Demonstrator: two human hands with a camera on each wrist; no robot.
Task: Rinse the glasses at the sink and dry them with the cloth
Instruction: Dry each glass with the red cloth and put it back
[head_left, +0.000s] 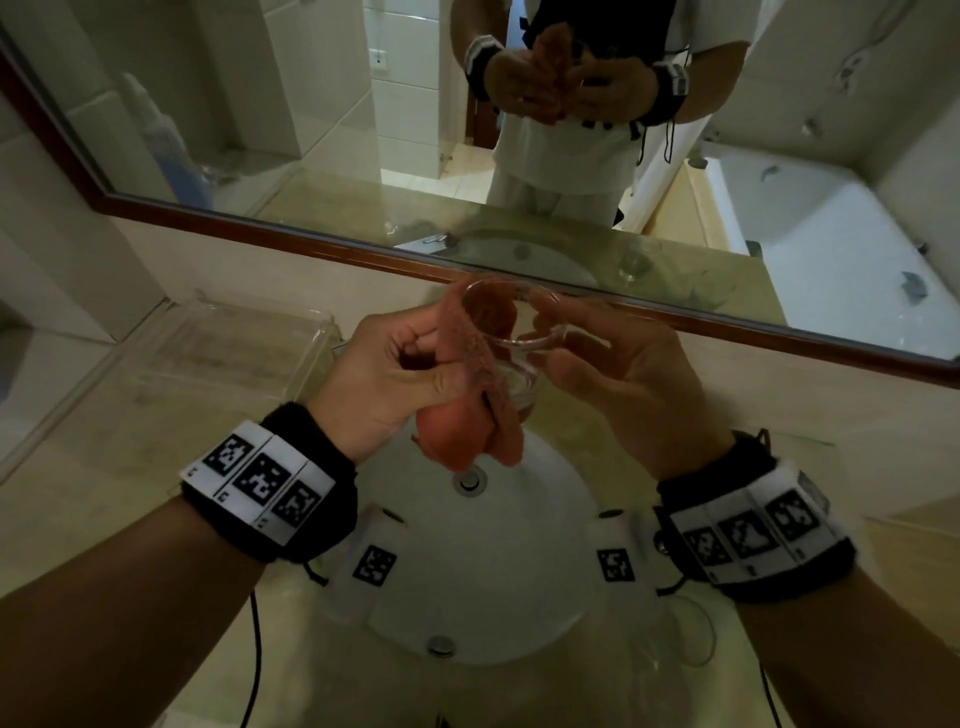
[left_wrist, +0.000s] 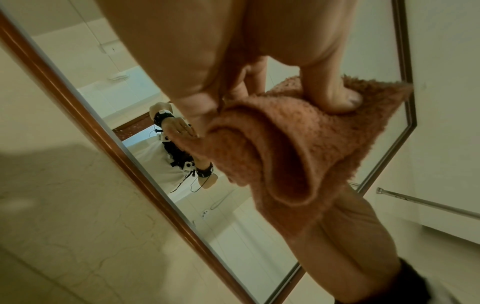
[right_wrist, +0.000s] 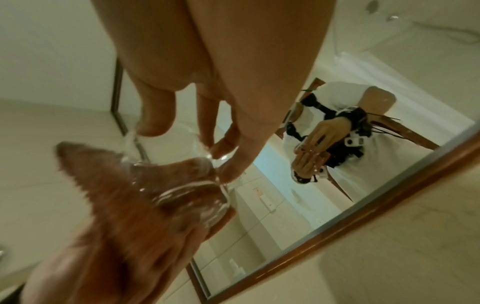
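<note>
The left hand is above the sink, with its fingers curled around the cloth. Part of the cloth is pushed into the glass, and the rest hangs below the palm. On the right, the right hand holds the glass by its rim, thumb on the near side, fingertips on the far side.

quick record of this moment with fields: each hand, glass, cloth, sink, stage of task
left hand: grips the cloth, pushing it into the glass
right hand: holds the glass by its rim
glass: clear, held tilted above the sink
cloth: orange, fuzzy, partly inside the glass, rest hanging below
sink: white basin, no water seen running
stage: drying
</note>
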